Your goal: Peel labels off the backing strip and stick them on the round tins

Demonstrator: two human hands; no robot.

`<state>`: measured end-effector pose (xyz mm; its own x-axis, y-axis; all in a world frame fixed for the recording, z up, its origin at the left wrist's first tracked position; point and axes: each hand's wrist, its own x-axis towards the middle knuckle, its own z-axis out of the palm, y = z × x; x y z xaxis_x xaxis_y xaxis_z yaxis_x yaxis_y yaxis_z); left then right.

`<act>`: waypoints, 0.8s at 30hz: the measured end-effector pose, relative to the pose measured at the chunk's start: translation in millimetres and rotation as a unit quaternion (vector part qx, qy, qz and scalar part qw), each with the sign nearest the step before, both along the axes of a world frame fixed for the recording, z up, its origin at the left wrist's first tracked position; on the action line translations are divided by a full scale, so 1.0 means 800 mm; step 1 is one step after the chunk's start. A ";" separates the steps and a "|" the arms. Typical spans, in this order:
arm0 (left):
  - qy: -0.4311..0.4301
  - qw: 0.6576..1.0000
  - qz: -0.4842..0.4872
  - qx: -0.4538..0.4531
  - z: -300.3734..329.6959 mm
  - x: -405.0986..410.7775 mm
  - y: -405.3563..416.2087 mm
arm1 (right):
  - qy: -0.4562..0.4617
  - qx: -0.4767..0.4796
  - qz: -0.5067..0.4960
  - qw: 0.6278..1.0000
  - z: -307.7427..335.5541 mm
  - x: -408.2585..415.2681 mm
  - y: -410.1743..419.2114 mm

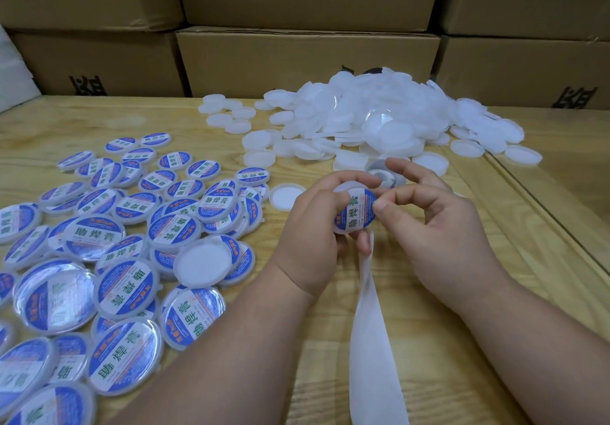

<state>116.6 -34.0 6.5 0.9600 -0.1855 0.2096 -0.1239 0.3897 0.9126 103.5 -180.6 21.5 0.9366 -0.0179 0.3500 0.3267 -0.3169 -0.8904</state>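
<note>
Left hand (308, 226) fingers grip the round tin (355, 210) steady so the right hand (439, 223) fingers press its label (357, 212) flat; backing strip (373, 332) trails clear over the surface (495, 259)

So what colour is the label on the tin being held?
Blue with a white centre band bearing green characters, on the held tin; the head view shows it best.

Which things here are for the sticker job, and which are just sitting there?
For the job:
- left hand and right hand
- tin being labelled
- backing strip
- label roll
- pile of plain tins
- finished labelled tins

Just lying about:
- cardboard boxes
- wooden table
</note>
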 end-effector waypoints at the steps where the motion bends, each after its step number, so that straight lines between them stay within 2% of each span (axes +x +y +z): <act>1: 0.003 1.000 -0.003 -0.007 0.000 0.000 0.000 | 0.000 -0.001 0.000 1.000 0.000 0.000 0.000; 18: 0.026 0.997 0.054 0.042 0.008 -0.004 -0.004 | -0.023 -0.020 0.010 0.999 -0.003 0.002 -0.001; 24: 0.056 0.995 0.081 0.033 0.010 -0.004 -0.001 | -0.074 -0.072 0.021 0.994 -0.009 0.001 0.000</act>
<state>113.3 -35.0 14.6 0.9951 -0.0357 0.0918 -0.0762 0.3119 0.9471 104.1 -180.3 14.6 0.8732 0.0797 0.4809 0.4667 -0.4214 -0.7776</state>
